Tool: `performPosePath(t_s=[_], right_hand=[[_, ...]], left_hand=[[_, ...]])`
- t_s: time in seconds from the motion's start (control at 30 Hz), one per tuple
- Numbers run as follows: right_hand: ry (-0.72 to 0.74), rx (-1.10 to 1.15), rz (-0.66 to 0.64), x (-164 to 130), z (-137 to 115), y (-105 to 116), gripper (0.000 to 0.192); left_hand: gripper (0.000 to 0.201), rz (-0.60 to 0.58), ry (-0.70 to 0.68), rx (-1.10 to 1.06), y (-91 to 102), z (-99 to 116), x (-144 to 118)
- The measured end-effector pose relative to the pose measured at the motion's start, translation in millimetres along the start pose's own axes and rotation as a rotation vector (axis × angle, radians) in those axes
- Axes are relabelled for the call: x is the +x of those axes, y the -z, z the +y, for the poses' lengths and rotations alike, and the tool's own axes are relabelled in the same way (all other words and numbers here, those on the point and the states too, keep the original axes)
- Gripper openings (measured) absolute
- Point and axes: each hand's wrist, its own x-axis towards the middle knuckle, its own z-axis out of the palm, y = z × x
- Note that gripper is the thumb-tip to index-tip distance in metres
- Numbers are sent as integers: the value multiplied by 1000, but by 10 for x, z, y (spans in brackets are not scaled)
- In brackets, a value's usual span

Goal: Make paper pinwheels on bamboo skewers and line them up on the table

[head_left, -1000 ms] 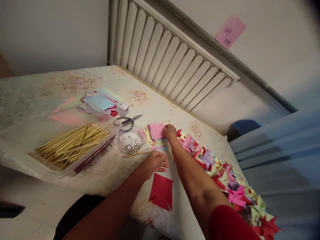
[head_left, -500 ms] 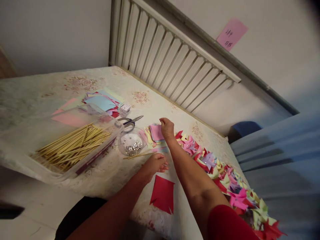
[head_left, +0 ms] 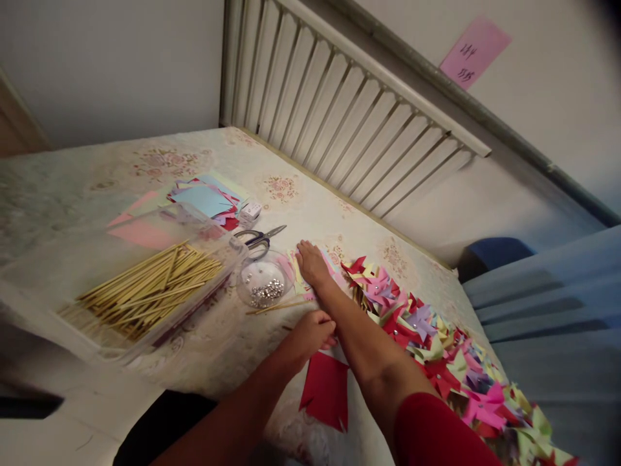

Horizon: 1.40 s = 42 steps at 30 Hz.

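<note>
Pale wall, a white radiator (head_left: 330,116) and a blue curtain (head_left: 553,291) frame a surface (head_left: 242,162) covered in floral cloth. Along its right side lies a long heap of paper pinwheels (head_left: 422,323), many already folded and fastened with silvery centres. By contrast, the red paper sheet (head_left: 326,391) just below the left hand (head_left: 317,333) lies flat, slit at its near corners but neither folded nor fastened. Other supplies appear unused: sticks (head_left: 155,285) fill a clear plastic box (head_left: 198,301), silvery fasteners (head_left: 266,294) lie in a round clear dish (head_left: 247,285), and coloured sheets (head_left: 201,199) are stacked beyond, the blue one on top showing slits. Scissors (head_left: 259,241) lie just beside the dish, their blades pointing away from it; a few loose sticks (head_left: 276,307) lie on its near side. Both hands have their fingers drawn in: the left is loosely curled, and whether it grips anything cannot be told; the right hand (head_left: 312,264) lies over the paper squares (head_left: 299,281) beside the dish, covering most of them, so its hold is unclear too. Also hard to make out are the red sheet's far edge, close under the left hand, and the pinwheels cut off at the lower right.
</note>
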Motion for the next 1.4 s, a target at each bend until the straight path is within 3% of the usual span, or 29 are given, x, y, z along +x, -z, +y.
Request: performPosePath(t_s=[0.13, 0.33, 0.7, 0.93, 1.07, 1.23, 1.3, 1.4], right_hand=[[2, -37, 12, -91, -20, -118, 43], [-10, -52, 10, -89, -11, -114, 45], [-65, -54, 10, -70, -6, -138, 47], [-102, 43, 12, -88, 3, -113, 53], [-173, 197, 140, -60, -26, 57, 52], [-236, 342, 383, -9, -244, 490, 36], [-212, 440, 361, -25, -419, 642, 27], [-29, 544, 69, -79, -743, 775, 18]], left_hand=[[8, 33, -54, 105, 1, -47, 9], [4, 51, -46, 145, -4, -60, 10], [7, 50, -38, 71, 11, -132, 68], [5, 52, -24, 119, -23, -65, 61], [5, 54, -20, 113, -33, -21, 40], [6, 35, -52, 77, -22, 23, -18], [6, 43, -49, 77, -18, 27, -29], [9, 39, -34, 88, -22, 6, -5]])
